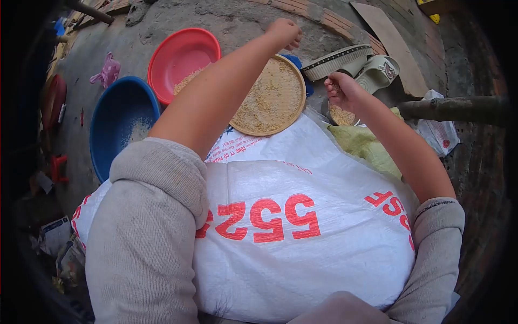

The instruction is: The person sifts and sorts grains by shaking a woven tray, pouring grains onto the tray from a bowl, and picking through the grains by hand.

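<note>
My left hand [284, 34] is raised beyond the round woven tray [300, 89], its fingers curled; what they hold, if anything, is hidden. Grain [267, 97] is spread over the tray, which rests on a white sack [259, 178] with red print across my lap. On the right, my right hand [341, 90] is curled around a small amount of dark grains, above a small bowl [342, 115] with yellowish grain in it. My left forearm passes over the tray's left side and part of the red basin.
A red basin [181, 54] with some grain and a blue basin [110, 119] with pale grains stand at the left. Sandals [377, 73], a board [394, 48] and a pole [458, 109] lie at the right. A pink plastic bag [108, 70] is on the ground.
</note>
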Demonstrator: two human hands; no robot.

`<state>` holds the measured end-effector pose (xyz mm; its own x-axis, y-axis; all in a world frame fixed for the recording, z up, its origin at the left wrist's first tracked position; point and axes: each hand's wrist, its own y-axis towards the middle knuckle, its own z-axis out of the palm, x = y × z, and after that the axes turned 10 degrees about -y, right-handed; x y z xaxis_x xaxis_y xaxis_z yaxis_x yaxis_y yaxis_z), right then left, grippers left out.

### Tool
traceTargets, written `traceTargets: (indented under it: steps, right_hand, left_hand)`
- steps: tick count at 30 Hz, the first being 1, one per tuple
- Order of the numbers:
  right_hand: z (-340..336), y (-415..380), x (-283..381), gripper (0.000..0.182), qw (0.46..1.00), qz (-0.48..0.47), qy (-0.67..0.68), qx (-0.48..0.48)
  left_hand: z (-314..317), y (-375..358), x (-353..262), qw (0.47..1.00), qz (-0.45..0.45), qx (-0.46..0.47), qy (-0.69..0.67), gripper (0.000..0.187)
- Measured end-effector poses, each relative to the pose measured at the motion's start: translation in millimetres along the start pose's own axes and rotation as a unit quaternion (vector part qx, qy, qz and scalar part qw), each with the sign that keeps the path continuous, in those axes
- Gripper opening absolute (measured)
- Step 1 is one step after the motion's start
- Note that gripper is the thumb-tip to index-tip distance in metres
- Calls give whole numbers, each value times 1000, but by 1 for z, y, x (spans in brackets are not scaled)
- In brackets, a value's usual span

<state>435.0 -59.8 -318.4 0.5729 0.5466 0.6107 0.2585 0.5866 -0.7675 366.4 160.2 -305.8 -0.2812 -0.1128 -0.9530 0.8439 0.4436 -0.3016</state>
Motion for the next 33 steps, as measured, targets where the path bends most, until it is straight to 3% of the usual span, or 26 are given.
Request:
traceTargets:
  steps: [1, 2, 3, 4, 6, 10, 12, 13, 15, 19, 21, 25, 27, 33]
  right_hand:
    - [-10, 5, -5, 18, 1000, 1, 3, 0]
    - [-20, 9, -11, 19, 996, 1, -32, -82]
    - [-30, 13, -18, 21, 984, 2, -69, -164]
    - [-43, 16, -25, 21, 984, 3, -72, -164]
    - [-70, 25, -34, 23, 955, -33, -220, -197]
    - [-83, 34, -55, 29, 928, -2, -281, -246]
    - [-73, 33, -61, 35, 848, 14, -468, -248]
    - [-67, 36, -64, 35, 848, 17, -468, -247]
    - [-56, 42, -72, 44, 800, -21, -507, -319]
    - [-25, 43, -64, 41, 752, -79, -497, -425]
    - [-6, 36, -56, 37, 689, -193, -518, -469]
    - [26, 39, -38, 31, 704, -303, -499, -404]
    - [44, 43, -25, 28, 763, -316, -514, -233]
    - [95, 87, -2, 29, 744, -226, -624, -83]
  left_hand:
    - [-11, -3, 24, 984, 48, -102, 139, 26]
    - [-22, -9, 49, 936, 94, -199, 273, 28]
    - [-34, -14, 75, 934, 78, -215, 273, 31]
    - [-44, -18, 95, 932, 64, -234, 271, 34]
    - [-47, -41, 121, 925, 19, -281, 253, 42]
    - [-33, -67, 184, 912, 56, -278, 295, 52]
    - [-18, -76, 195, 878, 128, -268, 375, 55]
    - [-12, -80, 195, 879, 127, -266, 374, 55]
    - [-1, -85, 195, 857, 168, -245, 422, 57]
    - [6, -85, 186, 862, 219, -188, 417, 58]
    - [8, -83, 186, 873, 256, -149, 388, 55]
    - [14, -103, 186, 874, 303, -82, 370, 52]
    - [20, -112, 188, 878, 336, -62, 336, 46]
    - [24, -103, 213, 881, 317, -68, 346, 29]
